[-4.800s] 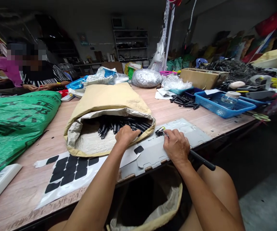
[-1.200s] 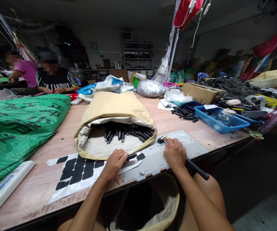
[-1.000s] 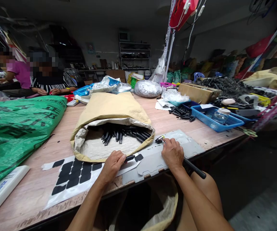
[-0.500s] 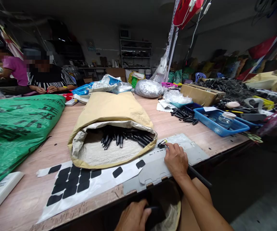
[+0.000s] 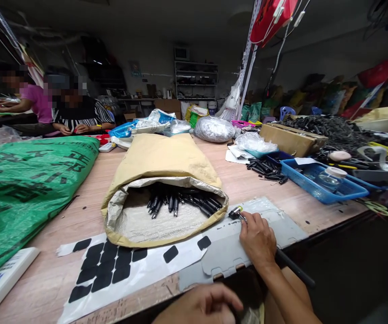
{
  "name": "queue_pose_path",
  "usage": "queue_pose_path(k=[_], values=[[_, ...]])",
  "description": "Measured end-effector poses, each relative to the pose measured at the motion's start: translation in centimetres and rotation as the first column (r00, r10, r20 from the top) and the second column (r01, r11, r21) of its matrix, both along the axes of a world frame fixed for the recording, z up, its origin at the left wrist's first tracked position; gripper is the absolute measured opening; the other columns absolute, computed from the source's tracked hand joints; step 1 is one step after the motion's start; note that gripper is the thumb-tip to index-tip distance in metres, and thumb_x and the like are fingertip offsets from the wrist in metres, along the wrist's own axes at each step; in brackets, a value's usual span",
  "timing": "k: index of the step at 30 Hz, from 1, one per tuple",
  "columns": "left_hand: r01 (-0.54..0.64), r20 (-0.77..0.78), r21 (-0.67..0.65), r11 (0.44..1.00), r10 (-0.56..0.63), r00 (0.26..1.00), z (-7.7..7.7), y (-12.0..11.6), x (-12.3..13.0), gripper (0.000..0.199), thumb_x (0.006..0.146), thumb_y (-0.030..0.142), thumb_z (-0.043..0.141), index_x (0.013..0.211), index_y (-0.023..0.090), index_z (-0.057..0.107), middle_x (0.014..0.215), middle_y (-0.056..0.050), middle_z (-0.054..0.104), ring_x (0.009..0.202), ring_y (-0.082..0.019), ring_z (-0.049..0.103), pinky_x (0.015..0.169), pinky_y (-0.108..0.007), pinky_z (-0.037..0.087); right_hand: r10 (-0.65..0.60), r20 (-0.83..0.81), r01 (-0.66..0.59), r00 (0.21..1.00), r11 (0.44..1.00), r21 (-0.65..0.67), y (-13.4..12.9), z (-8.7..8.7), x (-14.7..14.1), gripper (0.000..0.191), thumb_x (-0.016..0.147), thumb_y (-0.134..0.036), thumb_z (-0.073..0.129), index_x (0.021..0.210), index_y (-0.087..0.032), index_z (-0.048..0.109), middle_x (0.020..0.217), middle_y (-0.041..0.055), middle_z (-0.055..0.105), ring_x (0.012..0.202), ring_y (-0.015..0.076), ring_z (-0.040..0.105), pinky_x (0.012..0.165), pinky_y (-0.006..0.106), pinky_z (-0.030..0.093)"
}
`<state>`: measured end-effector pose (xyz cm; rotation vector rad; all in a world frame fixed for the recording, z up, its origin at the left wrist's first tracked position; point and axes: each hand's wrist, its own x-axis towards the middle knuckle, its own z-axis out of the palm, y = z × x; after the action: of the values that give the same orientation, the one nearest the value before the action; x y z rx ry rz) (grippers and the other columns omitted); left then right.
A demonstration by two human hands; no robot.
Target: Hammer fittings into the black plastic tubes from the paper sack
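My right hand (image 5: 258,238) is closed round the thin shaft of a small hammer (image 5: 236,212), close to its black and yellow-green head. Its black grip sticks out past my wrist over the table edge. Beneath lies a grey plastic sheet (image 5: 226,252). My left hand (image 5: 200,306), slightly blurred, is at the front edge with fingers loosely apart; nothing shows in it. A tan woven sack (image 5: 170,157) lies with its mouth towards me, holding several black pen-like parts (image 5: 173,204). Before it, a white backing sheet (image 5: 136,274) carries black rounded-square stickers (image 5: 102,279).
At left are a green sack (image 5: 28,180) and a long white box (image 5: 5,288). To the right, loose black parts (image 5: 264,166) lie beside a blue basket (image 5: 315,180) with a jar, and a cardboard box (image 5: 290,137). Two people sit at the far left.
My left hand has come up from below the table edge. The right hand keeps its grip on the hammer. The whole view has shifted slightly, moving things right and down.
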<state>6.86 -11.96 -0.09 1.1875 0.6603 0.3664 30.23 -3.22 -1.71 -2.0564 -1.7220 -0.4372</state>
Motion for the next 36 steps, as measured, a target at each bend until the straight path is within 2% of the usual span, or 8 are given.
queue_pose_path(k=[3, 7, 11, 14, 18, 24, 29, 36], values=[[-0.278, 0.431, -0.227, 0.933, 0.352, 0.83, 5.1, 3.8, -2.1, 0.076, 0.079, 0.073, 0.068, 0.137, 0.025, 0.058, 0.111, -0.011, 0.069, 0.068, -0.014, 0.063, 0.045, -0.017, 0.043, 0.009, 0.004, -0.009, 1.0, 1.0, 0.008, 0.0, 0.0, 0.1, 0.026, 0.096, -0.022, 0.058, 0.12, -0.025, 0.067, 0.1, 0.0048, 0.065, 0.092, 0.022, 0.057, 0.073, 0.034, 0.034], [-0.623, 0.553, -0.303, 0.721, 0.665, 0.502, 9.7, 9.9, -6.3, 0.076, 0.079, 0.074, 0.066, 0.137, 0.026, 0.057, 0.129, -0.014, 0.063, 0.089, -0.018, 0.066, 0.05, -0.016, 0.049, 0.005, 0.005, -0.005, 1.0, 1.0, 0.023, 0.0, -0.1, 0.0, 0.026, 0.096, -0.021, 0.057, 0.12, -0.025, 0.067, 0.1, 0.0048, 0.065, 0.092, 0.0216, 0.057, 0.072, 0.033, 0.034], [-0.802, 0.258, 0.204, 0.561, 0.76, 0.597, 9.1, 15.1, -7.0, 0.051, 0.075, 0.051, 0.077, 0.112, 0.018, 0.069, 0.098, -0.008, 0.069, 0.07, -0.015, 0.061, 0.049, -0.019, 0.045, 0.005, 0.007, -0.005, 1.0, 1.0, 0.024, 0.1, -0.2, 0.1, 0.026, 0.096, -0.022, 0.058, 0.119, -0.025, 0.067, 0.099, 0.0045, 0.065, 0.091, 0.0214, 0.057, 0.071, 0.034, 0.035], [-0.451, -0.102, 0.766, 0.459, 0.778, 0.62, 7.1, 17.7, -5.0, 0.028, 0.081, 0.035, 0.071, 0.101, 0.017, 0.074, 0.085, -0.005, 0.069, 0.074, -0.018, 0.063, 0.064, -0.026, 0.049, 0.003, 0.009, -0.003, 1.0, 1.0, 0.019, 0.1, -0.3, 0.1, 0.026, 0.096, -0.022, 0.057, 0.119, -0.025, 0.067, 0.099, 0.0045, 0.065, 0.091, 0.0213, 0.057, 0.072, 0.034, 0.036], [-0.029, -0.385, 0.883, 0.469, 0.756, 0.529, 5.8, 19.6, -2.2, 0.033, 0.087, 0.031, 0.062, 0.118, 0.026, 0.072, 0.092, -0.006, 0.074, 0.089, -0.025, 0.069, 0.077, -0.032, 0.05, 0.009, 0.009, -0.009, 1.0, 1.0, 0.012, 0.1, -0.3, 0.1, 0.027, 0.096, -0.022, 0.056, 0.12, -0.025, 0.067, 0.1, 0.0049, 0.065, 0.091, 0.0211, 0.057, 0.073, 0.034, 0.037], [0.052, -0.483, 0.859, 0.509, 0.773, 0.411, 6.1, 20.0, -0.6, 0.039, 0.096, 0.055, 0.05, 0.111, 0.024, 0.068, 0.106, -0.014, 0.076, 0.097, -0.032, 0.07, 0.078, -0.036, 0.048, 0.009, -0.013, -0.009, 1.0, 1.0, 0.005, 0.1, -0.1, 0.1, 0.027, 0.097, -0.022, 0.053, 0.12, -0.025, 0.067, 0.1, 0.0054, 0.066, 0.092, 0.0212, 0.057, 0.075, 0.035, 0.037], [0.115, -0.514, 0.853, 0.509, 0.78, 0.357, 5.9, 18.5, -1.6, 0.02, 0.093, 0.033, 0.054, 0.11, 0.025, 0.061, 0.107, -0.009, 0.073, 0.093, -0.028, 0.069, 0.073, -0.032, 0.043, 0.008, -0.018, -0.008, 1.0, 1.0, 0.003, 0.1, -0.2, 0.1, 0.027, 0.097, -0.023, 0.053, 0.121, -0.024, 0.066, 0.102, 0.0059, 0.066, 0.092, 0.0218, 0.057, 0.076, 0.035, 0.036], [0.054, -0.462, 0.85, 0.525, 0.691, 0.556, 6.2, 12.3, -4.8, 0.012, 0.091, 0.02, 0.049, 0.101, 0.026, 0.05, 0.095, -0.001, 0.065, 0.084, -0.022, 0.061, 0.069, -0.029, 0.037, 0.008, -0.042, -0.007, 0.999, 1.0, 0.003, 0.1, -0.1, 0.1, 0.028, 0.097, -0.023, 0.054, 0.122, -0.025, 0.066, 0.101, 0.0054, 0.065, 0.092, 0.0219, 0.055, 0.077, 0.033, 0.035]])
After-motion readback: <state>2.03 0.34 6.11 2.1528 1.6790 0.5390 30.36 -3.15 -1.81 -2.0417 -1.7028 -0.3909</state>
